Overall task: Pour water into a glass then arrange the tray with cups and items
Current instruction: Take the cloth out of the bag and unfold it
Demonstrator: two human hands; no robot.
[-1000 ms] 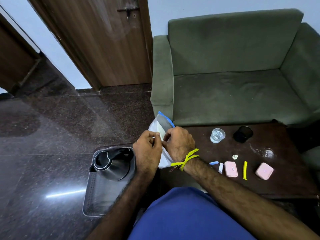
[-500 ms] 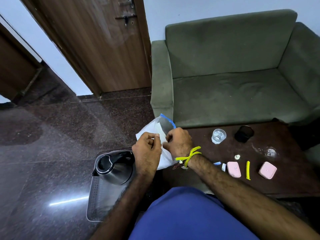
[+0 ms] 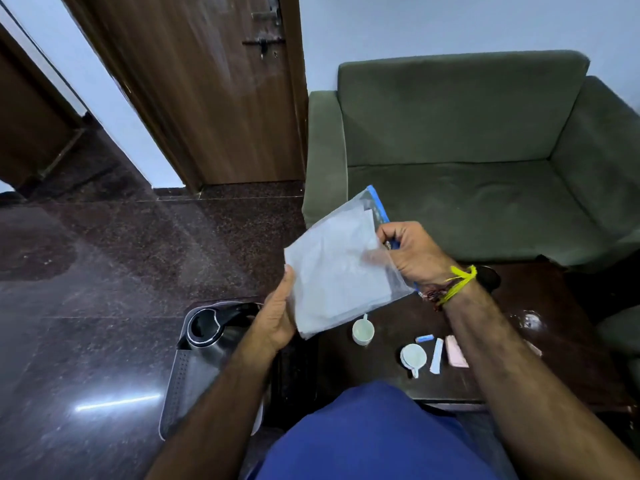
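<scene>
A clear zip bag (image 3: 341, 268) with a blue seal and white contents is held up over the table's left edge. My left hand (image 3: 277, 318) grips its lower left side. My right hand (image 3: 412, 252) pinches its upper right edge at the seal. Below it, two small white cups, one (image 3: 363, 330) upright and another (image 3: 413, 356) nearer me, stand on the dark wooden table (image 3: 561, 368). A steel kettle (image 3: 216, 336) sits in a grey tray (image 3: 180, 396) on the floor to the left. My right arm hides the glass.
On the table lie a blue sachet (image 3: 424, 338), a white sachet (image 3: 437, 355), a pink packet (image 3: 455, 351) and a black cup (image 3: 488, 277) partly behind my wrist. A green sofa (image 3: 460, 161) stands behind the table. A wooden door (image 3: 207, 91) is at the back left.
Both hands lifted and turned the bag, spreading apart to its opposite edges. The view tilted down and two white cups now show on the table.
</scene>
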